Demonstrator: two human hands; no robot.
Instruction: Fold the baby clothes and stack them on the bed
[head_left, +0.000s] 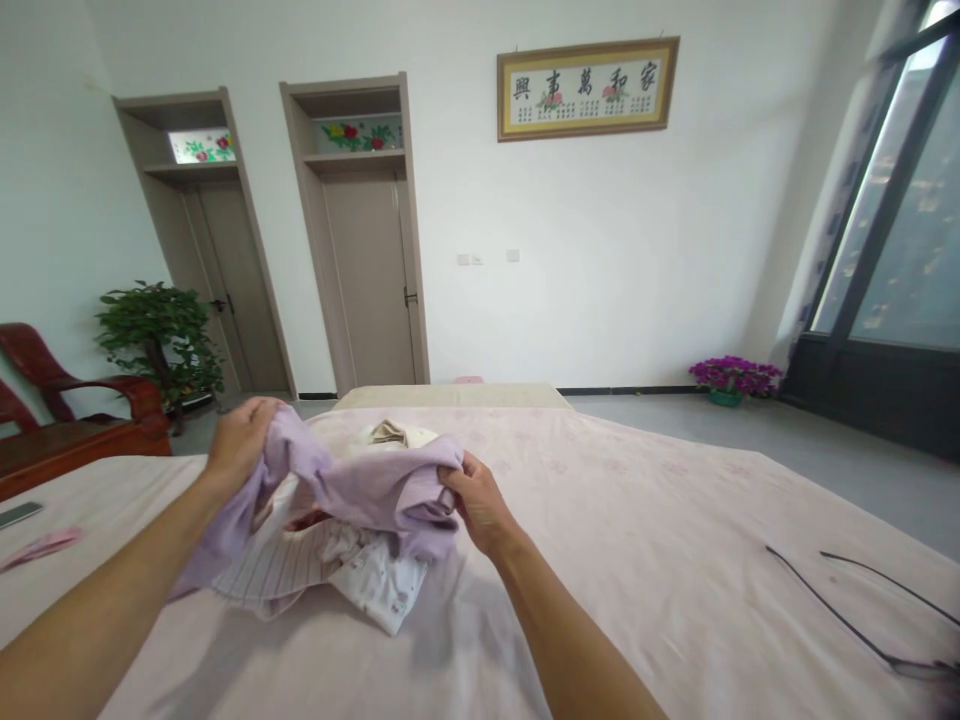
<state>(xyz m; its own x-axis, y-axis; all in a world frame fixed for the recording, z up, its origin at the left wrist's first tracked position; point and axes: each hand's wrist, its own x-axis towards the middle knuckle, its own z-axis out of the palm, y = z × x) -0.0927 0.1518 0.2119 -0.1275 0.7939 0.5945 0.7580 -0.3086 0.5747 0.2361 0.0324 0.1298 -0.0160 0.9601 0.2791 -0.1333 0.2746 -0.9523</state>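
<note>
A lavender garment [367, 485] is stretched between my two hands, lifted above the bed or table top. My left hand [244, 435] is closed on its upper left part, and part of the cloth hangs down below the wrist. My right hand [478, 495] pinches the bunched right end. Beneath the garment lies a crumpled heap of light clothes: a striped white piece [281, 565] and a white piece with small prints [386, 580]. Just behind, a folded cream cloth [394, 434] shows in part. The garment's kind cannot be made out.
A pale pink sheet [637, 540] covers the surface. Eyeglasses [862, 625] lie at the right; a phone [19, 514] and a pink strip of cloth [45, 548] at the left. Beyond stand a wooden chair [82, 420], a green plant [157, 330] and purple flowers [735, 375].
</note>
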